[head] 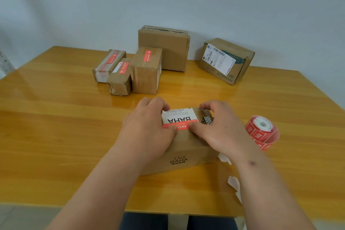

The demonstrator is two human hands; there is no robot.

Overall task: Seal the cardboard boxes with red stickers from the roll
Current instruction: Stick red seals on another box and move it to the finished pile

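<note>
Both hands, the left hand (149,127) and right hand (216,127), press flat on the near cardboard box (186,147) on the desk (56,117), thumbs smoothing a red sticker (182,126) along its top seam. The sticker roll (262,131) lies just right of this box. Next, probably peeling a fresh sticker for an unsealed box.

Nearest box (183,152) lies before five boxes (three clustered left (128,72)); sticker roll (262,132) sits to its right.
</note>
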